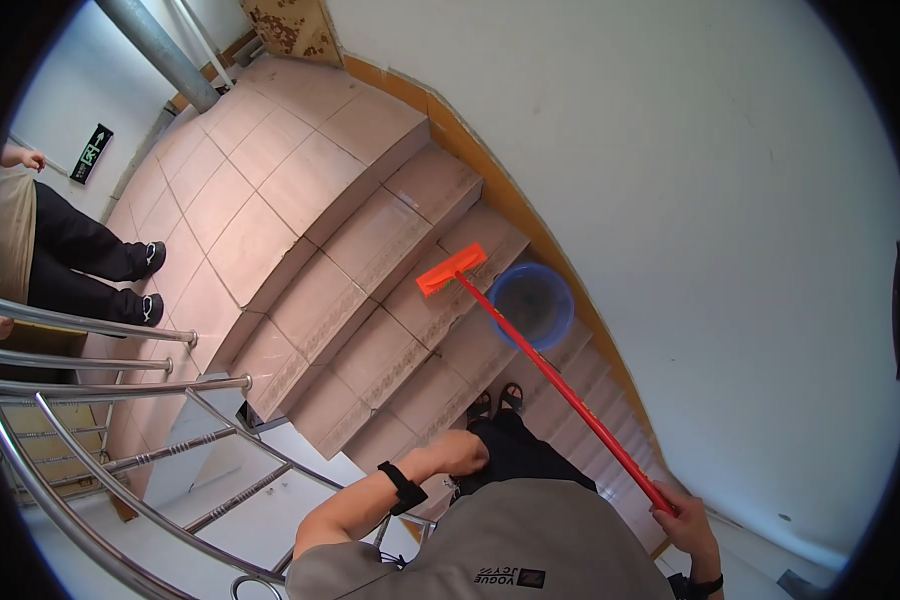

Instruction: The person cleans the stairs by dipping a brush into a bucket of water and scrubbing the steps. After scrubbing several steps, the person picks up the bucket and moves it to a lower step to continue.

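A long-handled scrub brush (570, 395) has a red pole and a flat orange head. Its head rests on a tiled stair tread, a little above and left of a blue bucket (533, 306). My right hand (682, 520), at the lower right, is closed around the upper end of the pole. In front of my dark trousers, my left hand (462, 453) is curled like a fist. Its fingertips are hidden, so I cannot make out what, if anything, is inside. The bucket stands on a step beside the wall, with greyish contents or bottom visible.
Pinkish tiled stairs (355, 262) rise to a landing (232, 165) at the upper left. Metal railings (120, 388) curve along the left. Another person in dark trousers (82, 255) stands on the landing. A white wall (710, 220) with an ochre baseboard bounds the right.
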A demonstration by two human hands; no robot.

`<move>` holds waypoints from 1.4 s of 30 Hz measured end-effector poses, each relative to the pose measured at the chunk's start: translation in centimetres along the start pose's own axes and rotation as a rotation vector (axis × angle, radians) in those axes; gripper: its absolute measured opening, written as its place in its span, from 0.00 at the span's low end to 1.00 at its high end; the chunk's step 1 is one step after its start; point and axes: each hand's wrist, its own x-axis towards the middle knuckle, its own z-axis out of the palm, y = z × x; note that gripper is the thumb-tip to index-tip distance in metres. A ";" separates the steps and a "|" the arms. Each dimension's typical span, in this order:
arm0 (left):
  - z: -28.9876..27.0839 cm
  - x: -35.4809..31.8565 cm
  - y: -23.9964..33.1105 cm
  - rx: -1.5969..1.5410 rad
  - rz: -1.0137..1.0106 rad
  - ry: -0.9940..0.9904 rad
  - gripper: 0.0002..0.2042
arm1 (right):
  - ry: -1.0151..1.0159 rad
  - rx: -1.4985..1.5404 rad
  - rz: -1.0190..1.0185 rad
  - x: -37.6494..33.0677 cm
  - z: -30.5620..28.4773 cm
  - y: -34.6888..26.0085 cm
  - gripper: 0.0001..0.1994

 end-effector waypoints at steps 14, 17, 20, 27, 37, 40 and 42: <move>-1.1 24.9 -2.7 -1.803 -0.565 1.034 0.31 | -0.158 -0.245 -0.225 6.6 0.1 0.1 0.28; -0.1 29.4 -3.6 -1.585 -0.616 1.215 0.18 | -0.179 -0.334 -0.224 8.3 -0.1 3.5 0.31; 0.0 33.7 -7.6 -1.468 -0.605 1.321 0.14 | -0.179 -0.210 -0.182 12.0 -1.3 7.6 0.30; 4.4 44.0 -4.3 -1.168 -0.853 1.452 0.15 | -0.215 -0.150 -0.152 18.8 -8.8 20.3 0.31; 7.7 52.1 1.9 -1.230 -0.900 1.409 0.14 | -0.233 -0.092 -0.158 17.6 -17.5 27.6 0.32; 5.7 52.8 1.6 -1.119 -0.865 1.470 0.14 | -0.236 -0.118 -0.151 19.7 -17.5 27.0 0.32; 2.0 52.7 1.3 -1.224 -0.852 1.393 0.15 | -0.221 -0.130 -0.166 21.7 -17.2 25.3 0.31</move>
